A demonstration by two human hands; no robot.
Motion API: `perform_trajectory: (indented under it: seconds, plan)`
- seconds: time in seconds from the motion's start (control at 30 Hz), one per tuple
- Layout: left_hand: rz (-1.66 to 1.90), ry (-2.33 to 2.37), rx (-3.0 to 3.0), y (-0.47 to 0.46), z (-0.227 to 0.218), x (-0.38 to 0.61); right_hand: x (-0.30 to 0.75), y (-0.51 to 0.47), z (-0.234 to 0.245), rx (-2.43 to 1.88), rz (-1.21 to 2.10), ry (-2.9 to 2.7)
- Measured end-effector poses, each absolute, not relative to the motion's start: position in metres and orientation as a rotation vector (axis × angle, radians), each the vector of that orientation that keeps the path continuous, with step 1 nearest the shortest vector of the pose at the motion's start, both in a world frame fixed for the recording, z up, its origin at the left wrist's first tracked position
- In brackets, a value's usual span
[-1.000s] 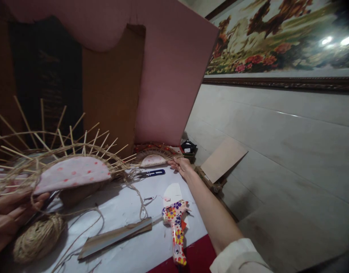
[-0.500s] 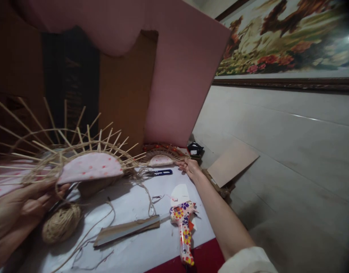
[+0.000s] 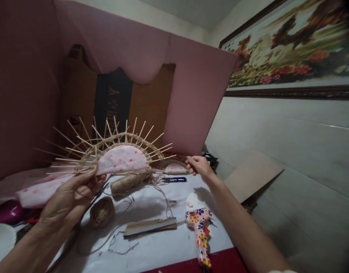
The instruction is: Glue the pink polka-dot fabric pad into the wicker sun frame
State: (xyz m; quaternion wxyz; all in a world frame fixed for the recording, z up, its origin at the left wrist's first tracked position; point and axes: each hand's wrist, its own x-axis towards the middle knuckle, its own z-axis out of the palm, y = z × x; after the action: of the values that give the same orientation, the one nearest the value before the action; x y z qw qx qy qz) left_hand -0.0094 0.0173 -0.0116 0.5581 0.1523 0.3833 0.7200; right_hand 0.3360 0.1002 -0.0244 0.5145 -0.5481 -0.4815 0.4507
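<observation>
My left hand [image 3: 69, 197] grips the lower edge of a half-round woven piece [image 3: 117, 157] with a pink dotted fabric centre and several thin sticks fanning out. It holds the piece upright above the table. My right hand [image 3: 198, 165] reaches far across the table with its fingers pinched on a thin stick next to a second, smaller woven piece [image 3: 174, 168] that lies at the back. A blue thread snip [image 3: 174, 179] lies just in front of that piece.
On the white table cover [image 3: 151, 250] lie a flower-patterned glue gun [image 3: 200, 235], a strip of cardboard [image 3: 150, 226], a twine ball [image 3: 102, 211] and a twine spool [image 3: 129, 181]. A pink board [image 3: 191, 98] stands behind. Cardboard sheet [image 3: 252, 176] leans at right.
The view has swung left and up. My left hand lifted the large woven piece higher toward the middle. My right hand rose slightly off the small piece, still pinching a stick.
</observation>
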Motion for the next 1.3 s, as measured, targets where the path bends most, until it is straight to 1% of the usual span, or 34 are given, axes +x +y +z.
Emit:
perform_trajectory:
  seconds: [0.17,0.2,0.27,0.43,0.73,0.97,1.3]
  plan:
    - [1.743,0.745,0.476,0.014,-0.010,-0.007,0.266,0.043,-0.004,-1.077,1.302,-1.386]
    - [1.744,0.722,0.491,0.012,-0.010,-0.006,0.253,0.033,-0.003,-0.973,1.392,-1.371]
    - [1.740,0.673,0.524,0.010,-0.009,-0.003,0.232,0.017,-0.003,-0.821,1.471,-1.248]
    - [1.696,0.625,0.559,0.004,-0.012,0.009,0.204,0.002,-0.007,-0.592,1.488,-1.082]
    - [1.562,0.617,0.738,-0.001,-0.032,0.026,0.210,-0.005,-0.032,-0.572,1.392,-0.893]
    - [1.472,0.683,0.862,-0.005,-0.036,0.026,0.224,0.000,-0.038,-0.571,1.332,-0.796]
    - [1.646,0.858,0.794,0.001,-0.032,0.020,0.235,0.006,-0.044,-0.580,1.316,-0.819]
